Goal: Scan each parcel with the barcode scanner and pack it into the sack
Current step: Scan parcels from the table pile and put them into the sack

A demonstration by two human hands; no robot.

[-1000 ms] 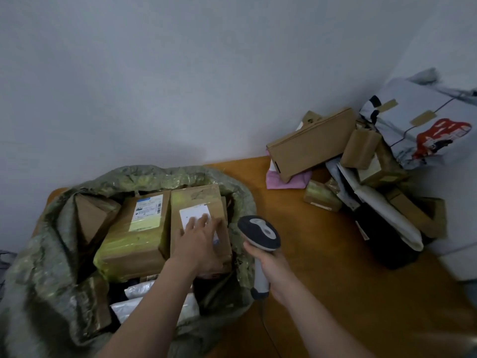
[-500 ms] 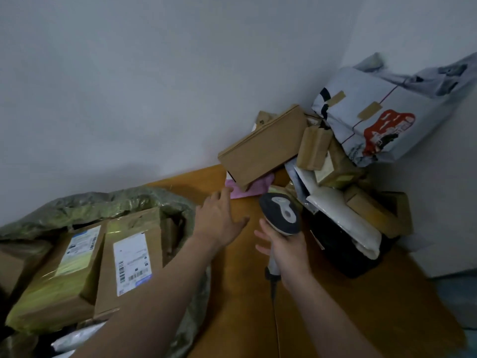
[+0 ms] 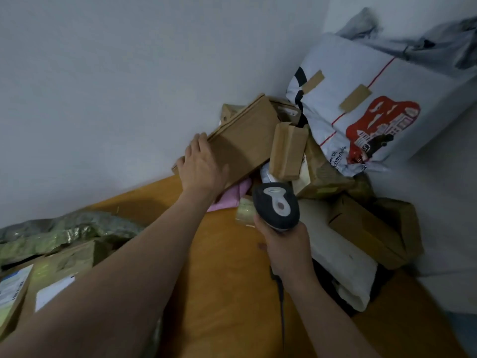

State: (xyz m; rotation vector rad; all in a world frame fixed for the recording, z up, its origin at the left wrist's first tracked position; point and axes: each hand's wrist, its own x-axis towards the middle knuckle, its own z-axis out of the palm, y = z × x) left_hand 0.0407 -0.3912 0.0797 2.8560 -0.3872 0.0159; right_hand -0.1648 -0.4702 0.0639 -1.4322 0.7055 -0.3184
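A long flat cardboard box [image 3: 247, 140] leans on top of the parcel pile in the corner. My left hand [image 3: 202, 165] grips its near left end, fingers over the top edge and thumb on its face. My right hand [image 3: 286, 244] holds the black and grey barcode scanner [image 3: 277, 204] upright by its handle, its head just below the box. The green sack [image 3: 64, 231] lies at the lower left, with labelled brown parcels [image 3: 56, 272] inside it.
The pile holds a small brown parcel [image 3: 289, 149], a large white printed mailer bag [image 3: 374, 104], a pink soft parcel [image 3: 229, 197], a white soft parcel [image 3: 338, 257] and more brown boxes [image 3: 366, 228]. All rest on an orange wooden table [image 3: 224, 293] against white walls.
My left hand left the parcel in the sack, crossed to the right and took hold of the long cardboard box. The scanner moved with my right hand toward the pile.
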